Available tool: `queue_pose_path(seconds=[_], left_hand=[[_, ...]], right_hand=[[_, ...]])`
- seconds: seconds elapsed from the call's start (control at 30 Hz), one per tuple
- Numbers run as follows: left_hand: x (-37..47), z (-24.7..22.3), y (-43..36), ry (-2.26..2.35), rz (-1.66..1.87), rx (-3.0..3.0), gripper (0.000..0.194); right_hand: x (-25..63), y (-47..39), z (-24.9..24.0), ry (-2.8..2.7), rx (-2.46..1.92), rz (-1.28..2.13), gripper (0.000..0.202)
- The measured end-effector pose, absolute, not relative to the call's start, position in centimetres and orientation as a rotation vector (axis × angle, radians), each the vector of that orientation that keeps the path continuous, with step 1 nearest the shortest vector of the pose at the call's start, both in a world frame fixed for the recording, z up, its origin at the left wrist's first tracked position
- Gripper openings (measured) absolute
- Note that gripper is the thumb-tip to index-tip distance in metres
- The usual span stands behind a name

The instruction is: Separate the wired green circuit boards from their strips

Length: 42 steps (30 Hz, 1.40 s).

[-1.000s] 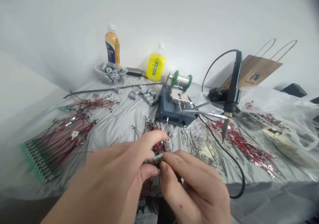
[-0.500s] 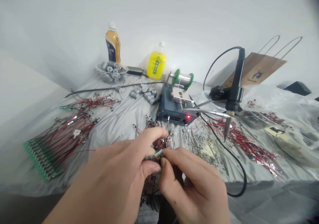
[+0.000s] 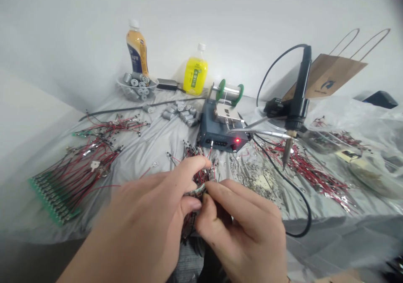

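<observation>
Between my two hands is a narrow green circuit board strip (image 3: 197, 191), mostly covered by my fingers. My left hand (image 3: 151, 216) grips its left part between thumb and fingers, with the index finger stretched forward above it. My right hand (image 3: 244, 228) pinches its right end between thumb and index finger. Red and black wires (image 3: 201, 176) are bunched just beyond my fingers, and more dark wire ends hang below them. Whether these wires join the held strip is hidden.
A soldering station (image 3: 217, 136) with a lit red light carries a solder spool (image 3: 231, 93). The soldering iron (image 3: 288, 148) points down in its holder at right. A wired green board (image 3: 52, 201) lies left. Small motors (image 3: 184, 114), bottles and a paper bag (image 3: 330, 77) stand behind.
The whole view has shifted slightly, with the table's things sitting a little higher. Both hands keep hold of the strip, and my right thumb has moved slightly left and up.
</observation>
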<state>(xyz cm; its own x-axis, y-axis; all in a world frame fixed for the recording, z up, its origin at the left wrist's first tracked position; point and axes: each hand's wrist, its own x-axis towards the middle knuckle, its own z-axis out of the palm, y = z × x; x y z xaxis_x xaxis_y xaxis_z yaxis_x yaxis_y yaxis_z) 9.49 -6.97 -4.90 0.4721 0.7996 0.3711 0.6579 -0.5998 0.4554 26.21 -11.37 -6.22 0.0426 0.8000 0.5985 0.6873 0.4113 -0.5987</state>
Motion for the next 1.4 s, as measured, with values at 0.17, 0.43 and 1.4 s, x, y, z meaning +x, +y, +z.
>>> queue_pose_path(seconds=[0.17,0.43,1.4], left_hand=[[9.6,-4.8,-7.0,1.226,0.742,2.423,0.046],[9.6,-4.8,-7.1,1.247,0.678,2.426,0.052],[9.3,-5.5,-7.7,1.141,0.783,2.482,0.057]], right_hand=[[26.1,-11.3,-6.1,-1.673,-1.324,0.189,0.028],[27.1,-11.1,-5.8,-1.74,-1.329,0.307,0.029],[28.2,-11.9,-4.6,-1.768,-1.321,0.506,0.032]])
